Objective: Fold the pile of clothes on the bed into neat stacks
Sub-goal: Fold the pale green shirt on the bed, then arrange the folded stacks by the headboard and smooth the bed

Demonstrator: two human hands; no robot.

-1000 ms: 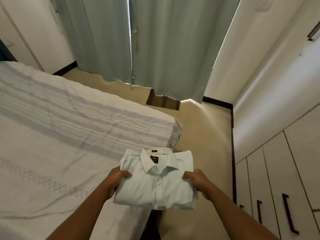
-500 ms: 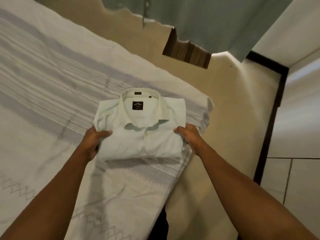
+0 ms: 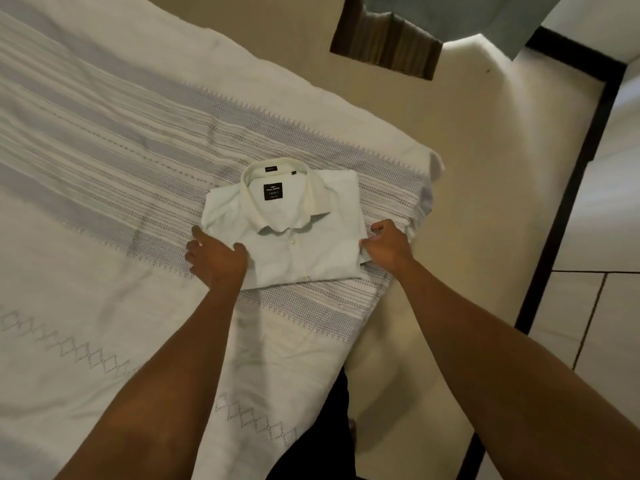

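Fingers (image 3: 198, 234) of left hand (image 3: 216, 258) spread beside folded shirt (image 3: 298, 237); right hand (image 3: 386, 245) pinches its right edge. Soft, light (collar stiffer); lift by both side edges.

A plain beige floor (image 3: 485, 168) fills the right middle of the scene. At the far edge, a dark brown streaked panel (image 3: 388, 46) sits under the hem of a pale grey-green fabric curtain (image 3: 467, 15). A black skirting strip (image 3: 568, 188) runs along the right, bordering white cabinet fronts (image 3: 616, 202) with thin dark seams.
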